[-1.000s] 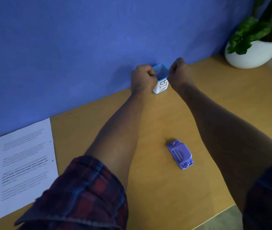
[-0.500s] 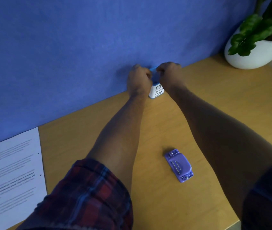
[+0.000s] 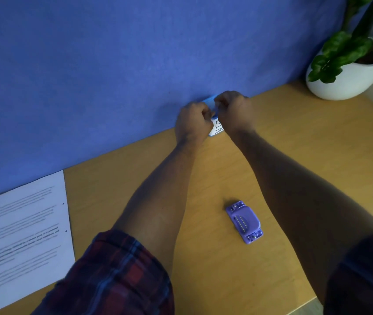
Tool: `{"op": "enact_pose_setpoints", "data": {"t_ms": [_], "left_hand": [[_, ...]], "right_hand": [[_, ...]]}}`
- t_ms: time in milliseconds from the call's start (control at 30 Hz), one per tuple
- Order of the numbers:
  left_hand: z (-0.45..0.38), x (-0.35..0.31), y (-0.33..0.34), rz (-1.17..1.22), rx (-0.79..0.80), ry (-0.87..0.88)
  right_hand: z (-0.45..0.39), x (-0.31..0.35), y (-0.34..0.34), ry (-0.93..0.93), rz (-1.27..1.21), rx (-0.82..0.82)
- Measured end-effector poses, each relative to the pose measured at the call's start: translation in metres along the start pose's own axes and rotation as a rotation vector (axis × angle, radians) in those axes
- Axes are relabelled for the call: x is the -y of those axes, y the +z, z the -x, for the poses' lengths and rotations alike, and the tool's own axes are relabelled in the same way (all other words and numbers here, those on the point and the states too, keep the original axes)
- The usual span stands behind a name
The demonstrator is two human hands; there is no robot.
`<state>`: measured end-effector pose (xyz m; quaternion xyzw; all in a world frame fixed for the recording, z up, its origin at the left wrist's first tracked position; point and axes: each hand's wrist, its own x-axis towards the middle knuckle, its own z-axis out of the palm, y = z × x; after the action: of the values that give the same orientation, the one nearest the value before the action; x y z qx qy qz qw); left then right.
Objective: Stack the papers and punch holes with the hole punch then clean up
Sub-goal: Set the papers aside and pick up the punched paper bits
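A small blue-and-white bin point(image 3: 217, 130) with black lettering stands at the back of the wooden desk, against the blue wall. My left hand point(image 3: 192, 123) is curled shut against its left side. My right hand point(image 3: 234, 112) is closed over its top right, fingertips meeting the left hand's above the opening. Whether anything is pinched between the fingers is hidden. The purple hole punch point(image 3: 244, 221) lies flat on the desk between my forearms, apart from both. The stack of printed papers point(image 3: 28, 235) lies at the left, with two punched holes along its right edge.
A white pot with a green plant point(image 3: 349, 80) stands at the back right corner. The blue wall point(image 3: 135, 64) runs along the desk's far edge. The desk's front edge point(image 3: 303, 305) shows at the lower right.
Both hands have closed in over the bin's opening, which now is mostly covered. The view has shifted slightly; punch and papers lie where they were.
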<state>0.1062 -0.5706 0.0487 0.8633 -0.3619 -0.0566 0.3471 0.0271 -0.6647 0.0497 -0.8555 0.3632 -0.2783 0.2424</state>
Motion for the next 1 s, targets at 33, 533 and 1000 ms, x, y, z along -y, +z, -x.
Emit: {"op": "enact_pose_setpoints", "data": {"t_ms": [33, 533, 1000], "left_hand": [[0.008, 0.005, -0.003, -0.031, 0.006, 0.018], [0.203, 0.115, -0.050, -0.200, 0.349, -0.247], [0.307, 0.140, -0.063, 0.103, 0.283, -0.332]], "right_hand": [[0.010, 0.004, 0.001, -0.019, -0.012, 0.000], [0.242, 0.053, 0.045, -0.013, -0.122, 0.456], [0.317, 0.046, 0.029, -0.132, 0.062, 0.655]]}}
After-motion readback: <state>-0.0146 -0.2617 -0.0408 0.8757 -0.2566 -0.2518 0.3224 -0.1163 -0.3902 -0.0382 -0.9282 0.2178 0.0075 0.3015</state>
